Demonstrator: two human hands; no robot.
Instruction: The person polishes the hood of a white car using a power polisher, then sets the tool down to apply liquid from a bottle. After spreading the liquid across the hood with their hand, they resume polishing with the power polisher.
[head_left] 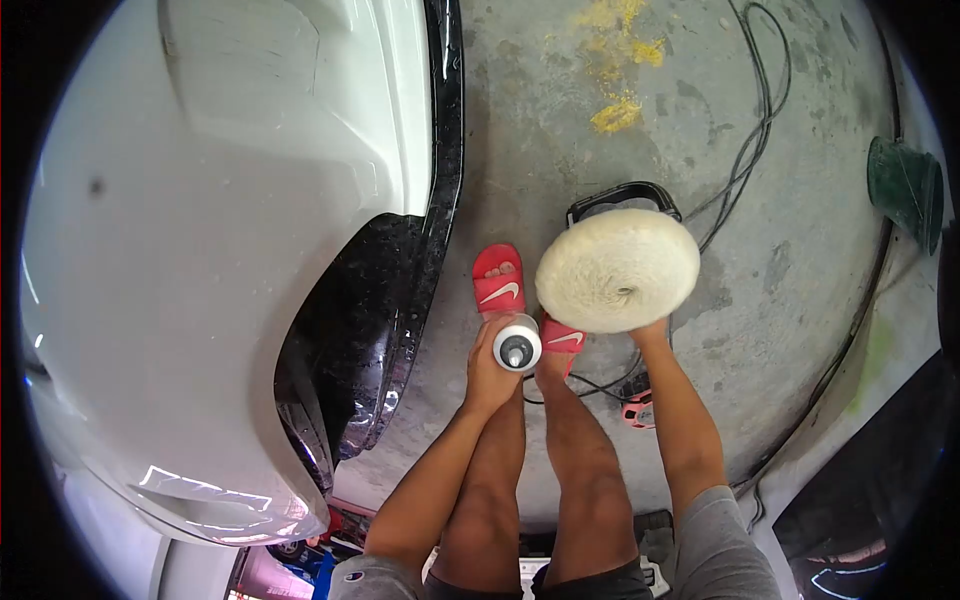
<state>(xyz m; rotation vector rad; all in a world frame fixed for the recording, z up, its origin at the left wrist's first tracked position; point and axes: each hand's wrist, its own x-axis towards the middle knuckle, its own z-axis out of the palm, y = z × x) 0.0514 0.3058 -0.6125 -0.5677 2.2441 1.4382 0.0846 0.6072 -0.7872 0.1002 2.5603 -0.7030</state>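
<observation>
My left hand (pixel 492 368) is wrapped round a bottle (pixel 517 345) with a white top and a dark, pointed nozzle facing up. A large round cream polishing pad (pixel 618 271) faces the camera just to the right of the bottle. Beneath the pad's lower right edge, my right hand (pixel 652 331) is mostly hidden; its fingers and whatever they hold cannot be made out. Behind the pad, part of a black frame or handle (pixel 626 190) shows.
A white car body panel (pixel 240 220) with black lower trim (pixel 365 310) fills the left side. Dark cables (pixel 762 125) lie on the concrete floor (pixel 540 130). Red sandals (pixel 499 285) are on my feet. A green container (pixel 903 190) stands at the far right.
</observation>
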